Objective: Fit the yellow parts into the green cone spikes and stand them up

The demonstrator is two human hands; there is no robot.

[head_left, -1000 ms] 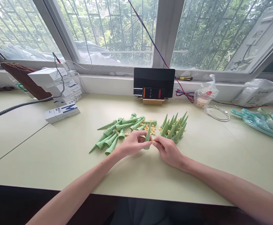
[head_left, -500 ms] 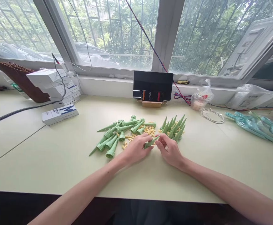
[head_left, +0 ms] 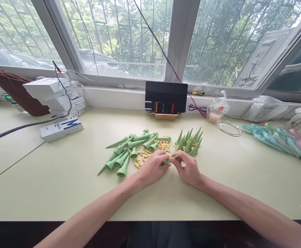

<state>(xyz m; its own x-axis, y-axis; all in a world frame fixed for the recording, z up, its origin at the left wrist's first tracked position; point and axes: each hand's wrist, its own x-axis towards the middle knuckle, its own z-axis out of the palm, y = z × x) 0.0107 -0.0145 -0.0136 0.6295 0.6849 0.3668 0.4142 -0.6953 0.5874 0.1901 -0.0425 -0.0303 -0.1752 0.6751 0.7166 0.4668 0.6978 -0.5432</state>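
My left hand [head_left: 154, 167] is closed around a green plastic watering spike [head_left: 167, 161], its body mostly hidden by the fingers. The pointed end faces right, where my right hand [head_left: 188, 168] pinches it between thumb and forefinger. Whether a small part is also in that pinch cannot be seen. Loose green watering spikes [head_left: 123, 165] with ribbed caps lie in a heap to the left of my hands. Small yellow plastic pieces [head_left: 163, 146] are scattered just beyond my left hand. Behind my right hand, several green spikes [head_left: 189, 140] stand point up with yellow pieces among them.
A phone [head_left: 166, 107] leans against a black tablet [head_left: 166, 91] at the back. White boxes [head_left: 62, 129] stand at left beside a coiled cable [head_left: 23, 124]. A white cable [head_left: 228, 128], a plastic bag [head_left: 217, 108] and wrapped teal items [head_left: 271, 137] are at right.
My right fingertips have closed onto the spike's pointed end, and the spike lies flatter between my hands. The camera view has shifted slightly.
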